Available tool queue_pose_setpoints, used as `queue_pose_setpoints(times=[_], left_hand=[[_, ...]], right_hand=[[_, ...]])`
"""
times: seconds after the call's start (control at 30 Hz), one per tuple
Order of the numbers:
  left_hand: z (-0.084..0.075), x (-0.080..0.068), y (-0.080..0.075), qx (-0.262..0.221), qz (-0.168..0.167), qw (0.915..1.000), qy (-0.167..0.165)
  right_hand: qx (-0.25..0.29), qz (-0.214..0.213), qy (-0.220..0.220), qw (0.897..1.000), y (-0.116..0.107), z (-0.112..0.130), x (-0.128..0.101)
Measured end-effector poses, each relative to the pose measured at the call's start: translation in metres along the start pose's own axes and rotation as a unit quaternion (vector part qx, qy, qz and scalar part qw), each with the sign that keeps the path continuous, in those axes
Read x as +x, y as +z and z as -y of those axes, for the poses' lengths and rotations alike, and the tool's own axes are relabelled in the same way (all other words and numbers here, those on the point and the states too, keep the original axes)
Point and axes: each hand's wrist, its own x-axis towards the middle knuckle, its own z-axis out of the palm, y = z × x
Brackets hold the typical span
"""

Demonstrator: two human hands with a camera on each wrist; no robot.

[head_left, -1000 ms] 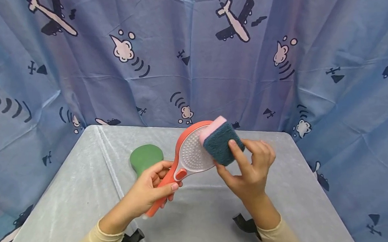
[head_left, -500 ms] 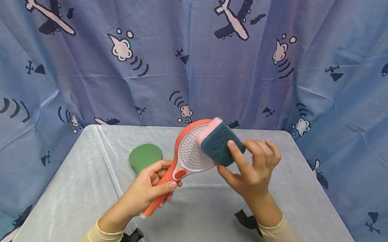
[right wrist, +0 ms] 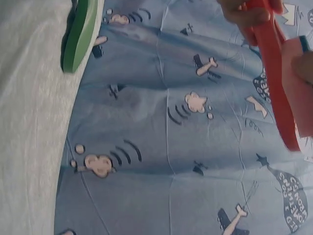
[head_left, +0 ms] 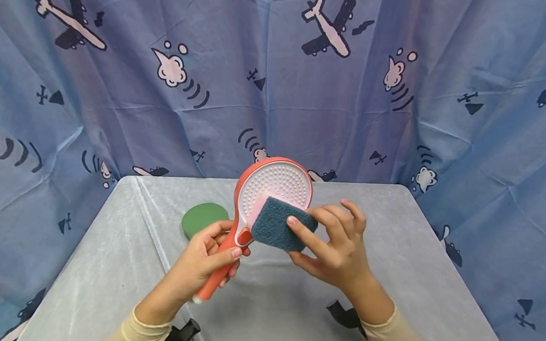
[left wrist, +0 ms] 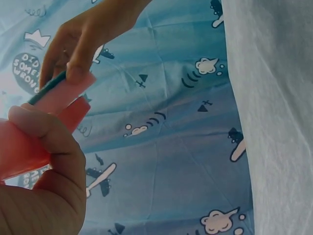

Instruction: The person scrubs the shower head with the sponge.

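Gripping the red handle, the left hand (head_left: 208,260) has tipped the orange paddle (head_left: 274,191) more upright above the table (head_left: 120,284); the right hand (head_left: 334,245), pinching the sponge (head_left: 278,223), has dragged it down to the dotted face's lower edge, so scrubbing continues.

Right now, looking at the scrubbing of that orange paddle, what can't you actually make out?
- Head view: the sponge covers the lower face of the orange paddle; contact there is hidden.
- Head view: the left hand wraps the handle, hiding its middle.
- Head view: the green pad is partly behind the left hand.
- Left wrist view: the paddle is a close blur, cut by the edge.
- Right wrist view: the right hand is barely in frame; its fingers are unclear.
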Motion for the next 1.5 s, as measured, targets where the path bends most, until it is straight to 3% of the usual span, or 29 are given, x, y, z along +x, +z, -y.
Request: queue_pose_setpoints(times=[0.13,0.23,0.3,0.4,0.47,0.53,0.6,0.7,0.83,0.9,1.07,1.13,1.2,1.4,1.5], left_hand=[[-0.001,0.000,0.000,-0.002,0.006,1.0000,0.001],[-0.002,0.000,0.000,0.004,0.006,1.0000,0.000],[-0.003,0.000,0.000,0.006,0.004,1.0000,0.000],[-0.003,0.000,-0.001,-0.001,-0.003,1.0000,0.004],[-0.003,0.000,-0.002,-0.006,-0.006,0.9999,0.009],[-0.004,-0.001,-0.002,-0.010,-0.007,0.9999,0.012],[-0.004,-0.001,-0.003,-0.011,-0.007,0.9998,0.013],[-0.004,-0.001,-0.003,-0.010,-0.008,0.9999,0.010],[-0.005,-0.001,-0.002,-0.009,-0.009,0.9999,0.004],[-0.004,-0.001,-0.002,-0.010,-0.010,0.9999,0.004],[-0.001,0.000,-0.005,-0.021,-0.012,0.9995,0.019],[-0.001,0.001,-0.004,-0.029,-0.014,0.9992,0.021],[-0.001,0.001,-0.004,-0.035,-0.016,0.9991,0.020],[-0.001,0.001,-0.002,-0.036,-0.007,0.9990,0.026],[0.000,0.002,-0.003,-0.033,-0.008,0.9990,0.027]], right_hand=[[-0.057,-0.047,0.094,0.993,-0.004,-0.006,-0.001],[-0.058,-0.058,0.137,0.987,-0.006,-0.007,-0.001],[-0.038,-0.052,0.120,0.991,-0.004,-0.004,-0.001],[0.008,-0.016,0.049,0.999,0.000,0.003,-0.001],[0.027,0.011,0.003,1.000,0.002,0.006,-0.001],[0.028,0.020,-0.015,0.999,0.002,0.005,-0.001],[0.007,0.001,0.004,1.000,0.001,0.002,0.000],[-0.037,-0.039,0.075,0.996,-0.003,-0.006,0.000],[-0.050,-0.049,0.137,0.988,-0.006,-0.010,-0.001],[-0.030,-0.039,0.128,0.990,-0.005,-0.008,-0.001],[0.033,0.027,0.030,0.999,-0.002,-0.002,-0.001],[0.036,0.043,0.012,0.998,-0.002,-0.002,-0.002],[0.018,0.034,0.026,0.999,-0.003,-0.005,-0.002],[-0.041,-0.033,0.136,0.989,-0.007,-0.013,-0.002],[-0.021,-0.026,0.137,0.990,-0.006,-0.011,-0.003]])
